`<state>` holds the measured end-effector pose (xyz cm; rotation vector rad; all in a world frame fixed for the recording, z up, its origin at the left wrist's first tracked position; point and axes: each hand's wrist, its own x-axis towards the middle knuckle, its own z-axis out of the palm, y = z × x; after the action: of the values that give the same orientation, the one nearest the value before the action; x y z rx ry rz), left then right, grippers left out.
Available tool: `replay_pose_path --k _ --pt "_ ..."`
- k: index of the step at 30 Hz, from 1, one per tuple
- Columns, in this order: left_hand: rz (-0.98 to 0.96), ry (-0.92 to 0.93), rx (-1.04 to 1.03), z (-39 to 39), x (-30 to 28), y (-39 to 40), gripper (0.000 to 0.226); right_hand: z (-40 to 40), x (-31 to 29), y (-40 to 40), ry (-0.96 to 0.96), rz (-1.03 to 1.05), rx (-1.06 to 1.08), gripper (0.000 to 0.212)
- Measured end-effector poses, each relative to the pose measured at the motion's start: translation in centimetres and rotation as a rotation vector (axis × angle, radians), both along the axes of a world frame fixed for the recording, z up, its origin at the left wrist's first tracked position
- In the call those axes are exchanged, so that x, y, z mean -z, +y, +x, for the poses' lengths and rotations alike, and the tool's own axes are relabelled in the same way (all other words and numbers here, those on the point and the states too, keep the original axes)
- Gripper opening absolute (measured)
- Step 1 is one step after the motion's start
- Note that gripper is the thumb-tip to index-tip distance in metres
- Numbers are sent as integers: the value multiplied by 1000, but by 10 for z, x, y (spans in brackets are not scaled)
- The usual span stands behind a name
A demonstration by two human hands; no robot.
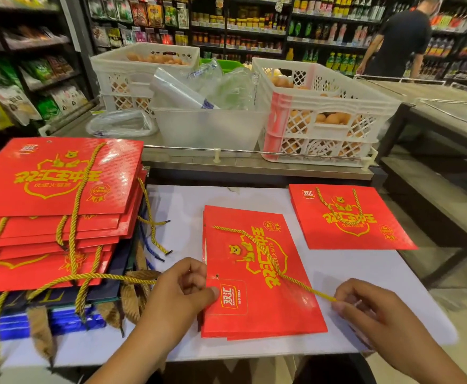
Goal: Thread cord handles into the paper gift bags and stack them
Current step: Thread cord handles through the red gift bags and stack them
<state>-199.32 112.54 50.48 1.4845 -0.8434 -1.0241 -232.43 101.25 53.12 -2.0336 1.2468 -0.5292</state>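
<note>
A flat red paper gift bag (271, 309) lies in front of me on the white table (345, 270). A yellow cord (257, 245) runs diagonally across it. My right hand (365, 309) pinches the cord's near end just off the bag's right edge. My left hand (185, 286) pinches the bag's left edge, beside a small punched hole (217, 276). A second red bag (348, 217) with a yellow cord handle lies flat at the far right. On the left stands a tall stack of red bags (52, 212) with yellow cords hanging out.
Under the red stack lie dark blue bags (44, 322) with brown cords. Beyond the table a metal counter holds white crates of eggs (320, 112), a clear tub (207, 128) and plastic bag rolls. A person (401, 40) stands at the shop shelves, far right.
</note>
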Motion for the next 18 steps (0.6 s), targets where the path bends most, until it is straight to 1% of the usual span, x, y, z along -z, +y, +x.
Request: replay_pose_path --k 2,5,8,13,15,17,18 --pt "-8 36 9 -1 2 0 18 5 -2 -1 -118 2 78 16" --pt "-45 22 8 -1 6 2 18 13 -7 -3 -277 -27 156 26" --pt "-75 6 7 0 11 4 19 22 -9 -4 -302 -94 190 32" --pt "-120 38 -6 -2 11 5 21 52 -7 1 -315 -99 47 35" --pt "-115 40 -16 -2 10 6 27 64 -5 3 -300 -103 -52 33" --pt "-126 34 -38 -1 12 7 27 76 -5 5 -262 -102 -160 30" --pt "-135 41 -48 -2 12 8 26 81 -4 5 -235 -141 -198 28"
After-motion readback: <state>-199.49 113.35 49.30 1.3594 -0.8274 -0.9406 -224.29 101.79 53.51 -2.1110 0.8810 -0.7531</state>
